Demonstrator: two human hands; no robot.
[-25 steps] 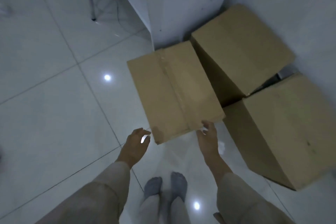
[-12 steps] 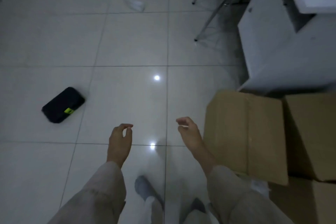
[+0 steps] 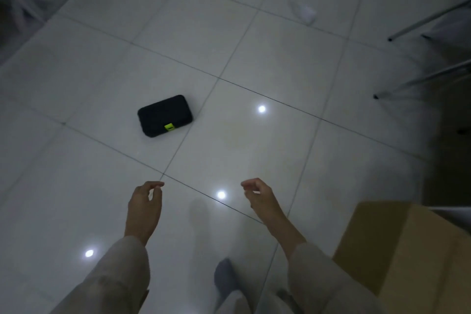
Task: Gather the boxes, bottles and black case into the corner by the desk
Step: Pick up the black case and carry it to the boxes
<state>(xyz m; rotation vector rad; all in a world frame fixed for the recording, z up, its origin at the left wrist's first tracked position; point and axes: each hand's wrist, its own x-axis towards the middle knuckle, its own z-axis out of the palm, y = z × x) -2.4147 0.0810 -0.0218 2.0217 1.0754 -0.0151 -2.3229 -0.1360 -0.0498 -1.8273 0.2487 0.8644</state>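
With both your left hand and right hand loosely curled and empty, step to the black case and grip its long sides.

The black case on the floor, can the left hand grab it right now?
Probably not yet: the black case lies well ahead of the left hand, with only bare floor between. Nothing blocks it.

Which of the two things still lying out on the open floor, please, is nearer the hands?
The black case with the yellow-green latch, on the tiles just ahead of the left hand. The small pale object, too blurred to identify, lies much farther off near the chair legs.
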